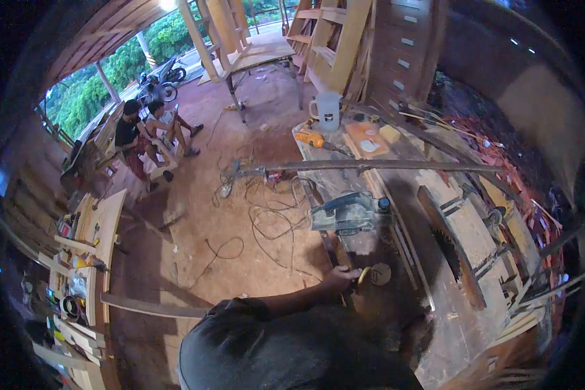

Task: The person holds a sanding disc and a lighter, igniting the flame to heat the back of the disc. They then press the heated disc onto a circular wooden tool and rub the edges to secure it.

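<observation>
My left hand (pixel 342 279) is closed at the near edge of the workbench (pixel 452 331), its fingers on a thin round disc with a yellow edge (pixel 364 275). Right beside that lies a pale round disc (pixel 380 274) on the dark bench surface. Just beyond sits a dusty electric hand planer (pixel 352 213) with a blue-grey handle. My right hand is not clearly seen; the area right of my body is dark and blurred. Long wooden strips (pixel 406 250) run along the bench to the right of the discs.
A long bar (pixel 370 165) crosses the bench. Beyond it are an orange power tool (pixel 310 138) and a plastic jug (pixel 328 110). A dark board (pixel 450 247) lies right. Cords (pixel 273 221) tangle on the floor. Two people (pixel 153 130) sit at the far left.
</observation>
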`<state>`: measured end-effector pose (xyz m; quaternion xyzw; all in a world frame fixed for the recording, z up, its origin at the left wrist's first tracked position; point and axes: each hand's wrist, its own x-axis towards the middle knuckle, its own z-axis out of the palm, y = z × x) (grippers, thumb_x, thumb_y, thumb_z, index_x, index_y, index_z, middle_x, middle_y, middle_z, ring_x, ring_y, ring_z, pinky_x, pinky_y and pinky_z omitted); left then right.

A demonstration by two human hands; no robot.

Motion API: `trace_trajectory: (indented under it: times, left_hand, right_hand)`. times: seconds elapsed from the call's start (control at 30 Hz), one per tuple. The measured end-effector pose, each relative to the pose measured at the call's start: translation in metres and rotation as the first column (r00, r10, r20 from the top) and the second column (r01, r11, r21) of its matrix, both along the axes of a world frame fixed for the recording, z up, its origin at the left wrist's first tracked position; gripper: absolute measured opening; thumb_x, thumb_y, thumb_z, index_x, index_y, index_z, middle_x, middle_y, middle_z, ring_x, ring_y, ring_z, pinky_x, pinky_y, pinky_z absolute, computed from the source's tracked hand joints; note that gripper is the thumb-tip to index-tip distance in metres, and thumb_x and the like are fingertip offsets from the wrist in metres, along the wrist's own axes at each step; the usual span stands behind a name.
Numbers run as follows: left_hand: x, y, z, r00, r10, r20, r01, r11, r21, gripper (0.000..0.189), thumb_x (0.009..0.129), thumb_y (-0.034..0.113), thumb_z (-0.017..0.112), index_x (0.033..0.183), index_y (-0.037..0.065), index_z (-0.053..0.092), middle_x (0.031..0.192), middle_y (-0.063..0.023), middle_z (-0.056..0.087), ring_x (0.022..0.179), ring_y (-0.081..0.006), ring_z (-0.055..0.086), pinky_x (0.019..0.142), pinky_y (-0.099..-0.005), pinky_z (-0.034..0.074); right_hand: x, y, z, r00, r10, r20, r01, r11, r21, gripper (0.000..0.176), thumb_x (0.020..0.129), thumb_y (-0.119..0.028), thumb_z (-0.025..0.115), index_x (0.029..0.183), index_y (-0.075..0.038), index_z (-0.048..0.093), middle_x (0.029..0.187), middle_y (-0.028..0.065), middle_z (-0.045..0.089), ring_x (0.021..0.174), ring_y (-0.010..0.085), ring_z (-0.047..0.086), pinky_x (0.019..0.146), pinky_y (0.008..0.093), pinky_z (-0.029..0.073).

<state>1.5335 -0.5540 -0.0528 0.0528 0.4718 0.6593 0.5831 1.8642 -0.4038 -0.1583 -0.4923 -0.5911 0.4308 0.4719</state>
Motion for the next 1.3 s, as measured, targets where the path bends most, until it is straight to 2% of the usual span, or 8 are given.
trace_trajectory:
  times: [0.2,0.3,0.57,0.63,0.7,0.83,1.17,1.3]
  left_hand:
    - [0.01,-0.01,0.033,0.999,0.016,0.034,-0.016,1.0,-0.001,0.027,0.091,0.03,0.059,0.089,0.004,0.064,0.075,-0.0042,0.063,0.055,-0.0136,0.057,0.046,-0.0309,0.045]
    - [0.01,-0.012,0.032,0.996,0.09,-0.007,-0.09,0.996,0.005,0.024,0.091,0.027,0.059,0.088,0.004,0.064,0.076,-0.0026,0.063,0.059,-0.0119,0.057,0.05,-0.0292,0.045]
    - [0.009,-0.022,0.051,0.97,0.014,-0.243,-0.017,1.0,-0.011,0.019,0.093,0.016,0.054,0.094,0.0,0.064,0.087,-0.0048,0.064,0.075,-0.0125,0.06,0.065,-0.0267,0.048]
    - [0.024,-0.021,0.101,0.996,0.085,0.032,-0.087,0.993,0.08,0.02,0.093,0.011,0.051,0.098,-0.005,0.062,0.092,-0.009,0.064,0.082,-0.0175,0.062,0.072,-0.0283,0.051]
    - [0.025,-0.019,0.101,0.996,0.086,0.01,-0.087,0.995,0.041,0.02,0.093,0.009,0.05,0.099,-0.006,0.061,0.093,-0.0101,0.064,0.083,-0.0197,0.062,0.074,-0.0293,0.051]
    - [0.036,-0.017,0.14,0.982,0.096,0.162,-0.107,0.993,0.058,0.019,0.093,0.007,0.049,0.1,-0.007,0.06,0.092,-0.0113,0.063,0.083,-0.0221,0.063,0.075,-0.0313,0.052]
    - [0.025,-0.013,0.095,0.996,-0.071,0.062,0.066,0.995,0.079,0.019,0.093,0.016,0.053,0.102,0.001,0.061,0.097,-0.0084,0.063,0.083,-0.0163,0.061,0.076,-0.0279,0.05]
    - [0.021,0.002,0.075,0.845,0.094,0.526,-0.109,0.994,-0.003,0.022,0.093,0.019,0.054,0.102,0.001,0.062,0.089,-0.0055,0.063,0.077,-0.0155,0.061,0.07,-0.0274,0.051]
  right_hand:
    - [-0.028,-0.029,0.042,0.997,-0.079,-0.021,0.075,0.988,-0.138,0.038,0.094,-0.023,0.053,0.119,0.006,0.052,0.123,0.0168,0.056,0.111,0.0244,0.052,0.096,0.0386,0.041]
    - [-0.006,-0.004,-0.063,0.986,-0.157,0.056,0.15,0.981,0.124,0.037,0.091,-0.018,0.057,0.119,0.005,0.053,0.122,0.0178,0.056,0.108,0.0246,0.054,0.092,0.0382,0.044]
    - [-0.034,-0.029,0.008,0.999,-0.05,0.002,0.05,0.998,-0.031,0.051,0.082,-0.025,0.07,0.119,0.004,0.052,0.118,0.019,0.057,0.107,0.0273,0.053,0.094,0.0394,0.041]
    - [-0.047,-0.04,0.053,0.994,-0.11,-0.029,0.109,0.993,-0.044,0.054,0.084,-0.022,0.068,0.126,0.005,0.047,0.115,0.018,0.06,0.1,0.0224,0.057,0.086,0.0347,0.045]
    - [-0.053,-0.047,0.089,0.983,-0.048,-0.176,0.023,0.989,-0.144,0.057,0.083,-0.022,0.068,0.127,0.007,0.045,0.122,0.0187,0.056,0.106,0.023,0.054,0.088,0.0364,0.045]
    - [-0.044,-0.039,0.06,0.995,-0.056,-0.084,0.051,0.996,-0.067,0.056,0.083,-0.022,0.067,0.127,0.006,0.045,0.122,0.019,0.055,0.106,0.0234,0.054,0.088,0.0364,0.045]
    - [-0.031,-0.028,0.011,0.997,-0.071,0.029,0.071,0.997,0.009,0.056,0.083,-0.022,0.067,0.126,0.006,0.045,0.122,0.0197,0.055,0.107,0.0243,0.054,0.089,0.0364,0.044]
    - [-0.025,-0.022,-0.001,0.995,-0.068,0.069,0.066,0.997,0.031,0.055,0.084,-0.022,0.067,0.126,0.005,0.045,0.122,0.0199,0.055,0.108,0.0247,0.054,0.089,0.0364,0.044]
